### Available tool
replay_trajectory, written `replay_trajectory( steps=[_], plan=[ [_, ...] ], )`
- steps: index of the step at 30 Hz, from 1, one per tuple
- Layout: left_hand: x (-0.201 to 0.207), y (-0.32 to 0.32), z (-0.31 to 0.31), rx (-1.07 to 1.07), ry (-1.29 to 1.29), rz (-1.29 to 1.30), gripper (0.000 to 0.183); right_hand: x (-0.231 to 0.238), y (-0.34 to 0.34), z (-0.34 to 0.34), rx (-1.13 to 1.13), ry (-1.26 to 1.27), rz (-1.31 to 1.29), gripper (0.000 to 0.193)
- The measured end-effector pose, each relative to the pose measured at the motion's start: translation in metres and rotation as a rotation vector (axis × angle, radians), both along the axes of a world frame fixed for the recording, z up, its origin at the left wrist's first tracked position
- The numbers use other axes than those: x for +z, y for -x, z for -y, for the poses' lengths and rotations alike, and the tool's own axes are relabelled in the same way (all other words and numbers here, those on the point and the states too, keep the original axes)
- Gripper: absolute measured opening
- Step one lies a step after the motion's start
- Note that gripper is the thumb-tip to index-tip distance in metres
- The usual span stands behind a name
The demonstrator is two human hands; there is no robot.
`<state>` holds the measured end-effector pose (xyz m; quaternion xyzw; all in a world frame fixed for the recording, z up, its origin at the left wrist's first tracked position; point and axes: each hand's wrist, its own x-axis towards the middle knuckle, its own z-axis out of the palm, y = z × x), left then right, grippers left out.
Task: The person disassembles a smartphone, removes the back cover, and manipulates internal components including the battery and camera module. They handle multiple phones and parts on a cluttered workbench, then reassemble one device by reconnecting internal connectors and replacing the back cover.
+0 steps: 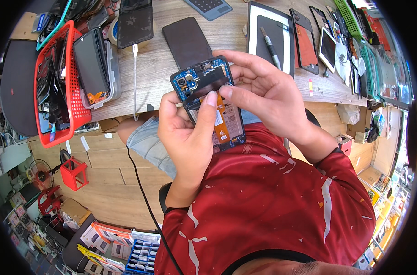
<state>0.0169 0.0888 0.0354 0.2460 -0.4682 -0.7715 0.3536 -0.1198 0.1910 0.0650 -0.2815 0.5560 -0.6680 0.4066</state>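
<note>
Between my two hands is an opened smartphone (223, 120), its back off, tilted above my lap near the table edge. Its blue circuit board (186, 87) with a round camera shows at the top; an orange flex cable (221, 123) runs over the battery below. My left hand (185, 126) grips the phone's left side, thumb over the middle. My right hand (263, 91) holds the upper right edge, thumb pressing near the dark strip under the board. Just beyond the phone, a dark phone panel (185, 41) lies on the table.
A red basket (71, 91) of phone parts stands left, beside a clear tub (114, 75). A white cable (135, 68) hangs over the table edge. On the right lie a pen-like tool (270, 48), a phone frame (304, 41) and a white phone (327, 50). Below left is a red stool (74, 173).
</note>
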Motion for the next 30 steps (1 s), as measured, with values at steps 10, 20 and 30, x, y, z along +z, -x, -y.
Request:
replay_trajectory(
  steps=[10,20,30],
  plan=[
    [-0.007,0.000,-0.001,0.024,0.131,-0.005,0.030,0.003,0.002,-0.001,0.015,-0.018,-0.012,0.057],
    [-0.006,-0.002,-0.010,0.042,0.155,-0.048,0.028,0.000,-0.010,-0.003,-0.040,0.073,-0.025,0.055],
    [-0.006,-0.006,-0.008,0.089,0.144,-0.041,0.026,0.003,-0.010,0.003,0.029,0.018,-0.030,0.061]
  ],
)
